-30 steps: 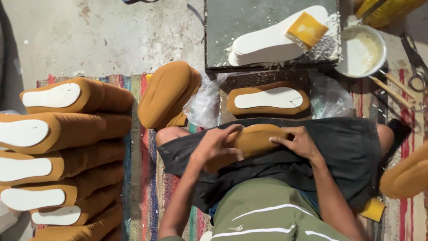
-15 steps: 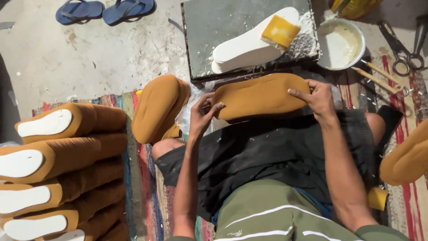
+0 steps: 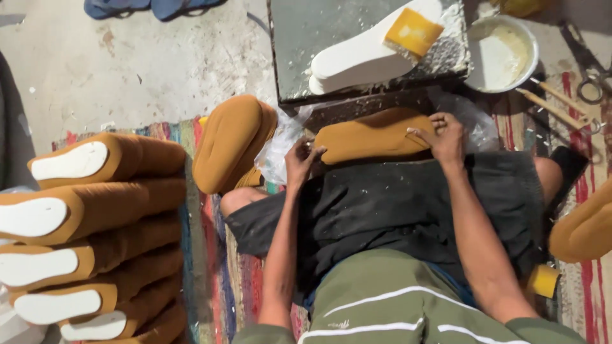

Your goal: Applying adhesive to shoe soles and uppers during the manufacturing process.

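A tan fabric-covered shoe sole (image 3: 373, 135) lies across my knees at the far edge of the black cloth (image 3: 395, 210) on my lap. My left hand (image 3: 302, 160) pinches its left end. My right hand (image 3: 443, 135) presses down on its right part, fingers curled on the fabric. Just beyond it a grey slab (image 3: 319, 38) carries a white foam sole (image 3: 363, 60) with a yellow sponge (image 3: 414, 30) on top.
A stack of tan soles with white undersides (image 3: 89, 236) rises at my left. Two more tan soles (image 3: 233, 141) lean by my left knee, another (image 3: 583, 226) at the right. A bowl of pale glue (image 3: 500, 44), sticks (image 3: 558, 105) and scissors (image 3: 593, 79) lie far right on the striped rug (image 3: 223, 280).
The tan sole went from my lap, pressed under both hands, out to my knees near the slab. My hands followed and now grip its two ends.
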